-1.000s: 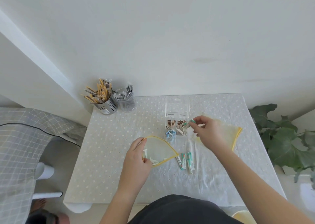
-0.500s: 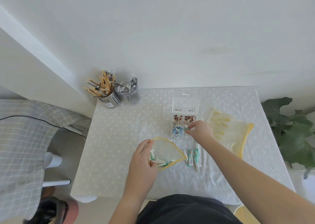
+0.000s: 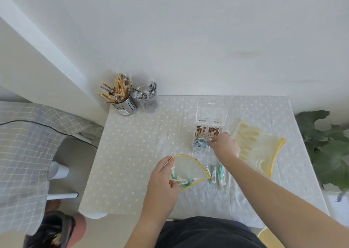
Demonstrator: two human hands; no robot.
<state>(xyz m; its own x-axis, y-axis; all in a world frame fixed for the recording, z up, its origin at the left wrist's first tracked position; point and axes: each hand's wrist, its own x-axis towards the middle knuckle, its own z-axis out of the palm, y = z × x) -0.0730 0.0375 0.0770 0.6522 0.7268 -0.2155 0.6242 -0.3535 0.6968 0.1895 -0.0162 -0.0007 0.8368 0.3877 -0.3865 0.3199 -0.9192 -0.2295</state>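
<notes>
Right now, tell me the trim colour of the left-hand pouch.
Yellow, around the pouch; head view shows it best.

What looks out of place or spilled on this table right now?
A few green-and-white packets lie loose on the tablecloth, outside the yellow-rimmed mesh pouch that the left hand grips, askew to one another. They look set out for sorting into the clear box, not spilled. Nothing looks damaged.

Right fingers (image 3: 214, 140) hide clear box (image 3: 209, 115) front-right compartment

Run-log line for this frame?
left hand: grips rim of yellow-trimmed mesh pouch | right hand: fingertips at clear plastic compartment box | green-white sachets: loose on tablecloth
</notes>
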